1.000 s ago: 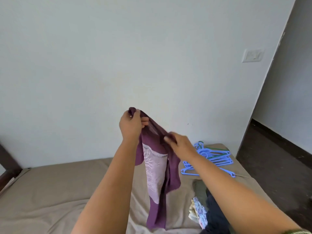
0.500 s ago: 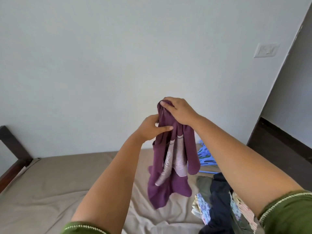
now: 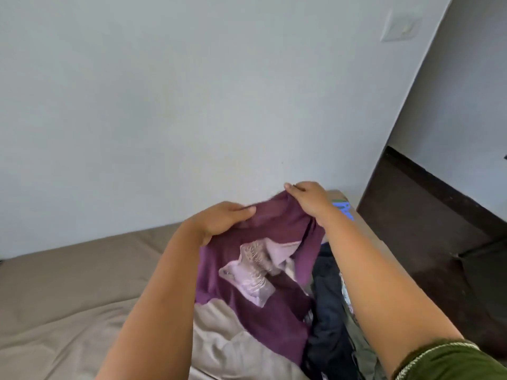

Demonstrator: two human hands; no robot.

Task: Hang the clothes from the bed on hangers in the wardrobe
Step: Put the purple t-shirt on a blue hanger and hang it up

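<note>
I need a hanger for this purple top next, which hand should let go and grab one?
Probably the right hand. The blue hangers lie just past it at the bed's right end, while the left hand grips the top farther away.

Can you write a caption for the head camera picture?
Both hands, left and right, hold a purple garment above the bed.

A pale blue-grey wall (image 3: 192, 105) fills most of the view. High on the wall, toward its right edge, sits a white switch plate (image 3: 400, 27). Right of the wall's corner lies a dark floor (image 3: 428, 229), with a dark skirting strip (image 3: 450, 185) bordering it
</note>
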